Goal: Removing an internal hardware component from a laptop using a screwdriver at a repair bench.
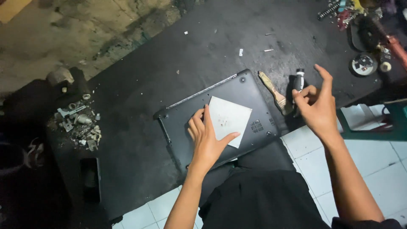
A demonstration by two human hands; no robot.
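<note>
A black laptop (186, 114) lies upside down on the dark workbench, near its front edge. A white square sheet (231, 114) rests on the laptop's underside with a few tiny screws on it. My left hand (207, 138) lies flat on the laptop, fingers spread, touching the sheet's left edge. My right hand (316, 106) hovers to the right of the laptop, thumb and fingers pinched on a black-handled screwdriver (299, 82) that points away from me, index finger raised.
A worn paintbrush (275, 95) lies between the laptop and the screwdriver. Small metal parts (78, 123) sit in a pile at the bench's left. Tools and a round tin (363, 64) crowd the far right corner. White floor tiles (373, 165) show below.
</note>
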